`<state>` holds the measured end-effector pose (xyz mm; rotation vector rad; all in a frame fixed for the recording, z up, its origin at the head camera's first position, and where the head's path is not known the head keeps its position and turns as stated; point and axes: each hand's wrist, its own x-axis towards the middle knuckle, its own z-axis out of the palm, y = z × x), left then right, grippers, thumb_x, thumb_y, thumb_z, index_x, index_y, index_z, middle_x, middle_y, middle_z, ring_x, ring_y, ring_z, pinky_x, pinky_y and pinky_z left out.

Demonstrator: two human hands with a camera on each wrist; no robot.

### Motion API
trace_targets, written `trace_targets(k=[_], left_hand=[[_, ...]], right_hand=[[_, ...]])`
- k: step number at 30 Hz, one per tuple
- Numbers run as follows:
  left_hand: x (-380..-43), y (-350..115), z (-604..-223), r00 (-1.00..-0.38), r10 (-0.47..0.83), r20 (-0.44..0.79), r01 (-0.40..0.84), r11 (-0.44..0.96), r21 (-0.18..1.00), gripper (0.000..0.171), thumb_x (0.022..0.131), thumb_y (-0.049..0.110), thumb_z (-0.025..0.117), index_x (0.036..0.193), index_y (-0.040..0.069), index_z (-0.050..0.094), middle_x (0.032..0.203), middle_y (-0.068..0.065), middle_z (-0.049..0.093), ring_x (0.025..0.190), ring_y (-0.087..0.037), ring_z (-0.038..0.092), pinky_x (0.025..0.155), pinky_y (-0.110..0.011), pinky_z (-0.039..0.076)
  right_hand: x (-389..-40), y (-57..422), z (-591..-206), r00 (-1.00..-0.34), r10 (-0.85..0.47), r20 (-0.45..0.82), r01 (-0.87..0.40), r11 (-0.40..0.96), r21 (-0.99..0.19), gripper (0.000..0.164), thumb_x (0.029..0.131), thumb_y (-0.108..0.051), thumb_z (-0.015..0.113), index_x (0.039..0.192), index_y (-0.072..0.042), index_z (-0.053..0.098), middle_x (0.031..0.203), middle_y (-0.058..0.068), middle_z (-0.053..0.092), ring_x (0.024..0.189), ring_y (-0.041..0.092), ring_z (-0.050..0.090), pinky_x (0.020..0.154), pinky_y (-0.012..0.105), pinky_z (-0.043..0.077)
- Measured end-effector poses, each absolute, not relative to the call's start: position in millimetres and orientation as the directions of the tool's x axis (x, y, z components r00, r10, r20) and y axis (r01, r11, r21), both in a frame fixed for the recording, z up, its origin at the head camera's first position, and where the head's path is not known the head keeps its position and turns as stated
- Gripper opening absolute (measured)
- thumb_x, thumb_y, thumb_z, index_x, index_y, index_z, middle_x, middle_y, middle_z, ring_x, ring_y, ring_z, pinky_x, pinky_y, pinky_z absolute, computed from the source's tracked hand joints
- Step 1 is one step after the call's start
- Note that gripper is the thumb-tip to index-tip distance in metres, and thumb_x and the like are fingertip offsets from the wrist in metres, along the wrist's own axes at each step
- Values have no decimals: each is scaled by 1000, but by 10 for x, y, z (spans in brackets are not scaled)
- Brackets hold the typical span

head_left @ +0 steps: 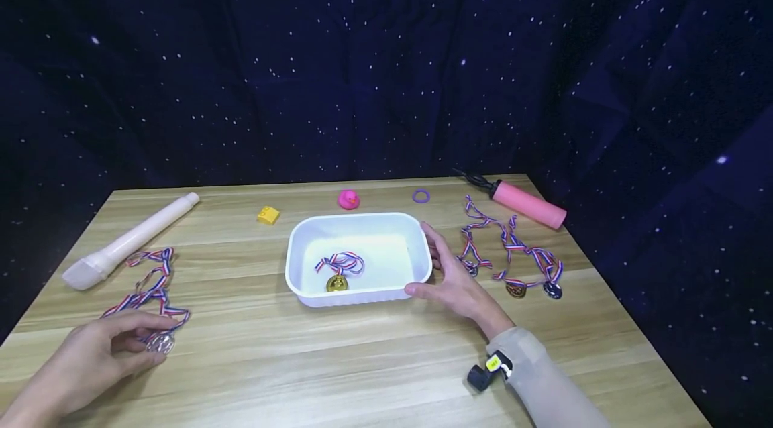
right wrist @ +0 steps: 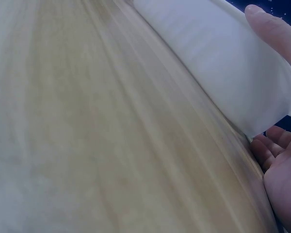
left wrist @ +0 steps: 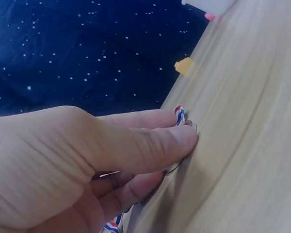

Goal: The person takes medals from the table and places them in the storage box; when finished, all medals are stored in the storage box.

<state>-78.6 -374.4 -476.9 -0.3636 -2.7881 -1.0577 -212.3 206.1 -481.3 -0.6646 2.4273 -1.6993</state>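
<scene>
At the left front, my left hand [head_left: 99, 357] pinches a silver medal [head_left: 160, 343] between thumb and fingers, low over the table. Its red, white and blue ribbon trails away behind the hand. In the left wrist view the thumb [left wrist: 172, 143] covers most of the medal. A white plastic tub [head_left: 362, 295] stands mid-table, and inside lies a gold medal [head_left: 337, 282] with its ribbon bunched up. My right hand [head_left: 449, 277] holds the tub's right front corner, thumb at the front rim and fingers along the right side.
Behind the tub are a pink rubber duck [head_left: 348, 199], a yellow block [head_left: 268, 215] and a purple ring [head_left: 421, 196]. A pale microphone-shaped inflatable [head_left: 135, 237] lies left. At right are a pink hand pump [head_left: 528, 204], a bronze medal [head_left: 516, 290] and silver medals [head_left: 552, 290] with tangled ribbons.
</scene>
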Motion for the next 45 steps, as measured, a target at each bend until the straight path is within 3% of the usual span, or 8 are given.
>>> trace_targets(k=[8,11,15,22,25,31,35,45], left_hand=[[-783,-3715,-4742,-979,127,162,198,794,574,41,78,6,99,114,21,85,105,9,75,80,3,62,65,-16,53],[-783,-3707,-4733,-980,113,166,188,808,559,38,80,10,99,111,26,85,101,11,74,78,0,56,62,-18,47],[-786,-3684,-4737,-975,126,182,211,774,597,35,83,10,98,110,29,85,99,14,75,77,-2,59,63,-18,47],[-826,-3611,-4781,-958,156,241,277,725,631,32,80,3,98,103,22,86,104,16,80,85,5,71,71,-8,53],[-831,-3591,-4763,-962,148,230,262,743,615,28,84,8,97,102,26,87,101,15,80,82,5,70,67,-10,53],[-842,-3538,-4715,-950,126,284,274,770,576,26,85,12,97,100,32,88,104,13,83,96,15,69,77,-3,50],[-848,-3506,-4718,-949,101,298,265,770,580,27,84,12,98,94,34,86,98,15,83,93,14,69,77,-3,48],[-855,-3513,-4710,-951,74,301,255,739,624,22,86,5,95,95,22,86,97,16,82,86,11,73,67,-9,53]], right_hand=[[-2114,2056,-4801,-897,-410,167,-295,272,-916,123,86,-31,98,179,-28,17,173,14,43,148,35,53,127,59,40],[-2113,2054,-4798,-898,-407,166,-292,270,-917,123,86,-30,98,179,-28,17,173,14,43,148,35,53,127,58,40],[-2119,2053,-4802,-899,-406,166,-293,275,-916,123,86,-29,98,179,-28,17,173,14,43,149,35,54,127,58,40],[-2124,2057,-4803,-899,-404,168,-298,283,-912,123,86,-30,98,179,-28,18,172,12,44,147,34,54,126,58,41],[-2128,2055,-4811,-899,-406,166,-295,280,-914,123,86,-28,98,179,-28,18,172,12,44,148,34,54,127,57,41],[-2129,2054,-4814,-900,-403,168,-296,280,-913,123,85,-27,98,179,-28,18,172,12,44,148,34,54,127,57,41],[-2131,2058,-4808,-898,-404,172,-301,280,-912,124,86,-27,98,179,-26,17,171,14,44,148,35,54,127,57,41],[-2131,2071,-4828,-899,-406,165,-295,282,-913,123,86,-29,98,179,-29,17,173,12,43,149,34,54,127,56,40]])
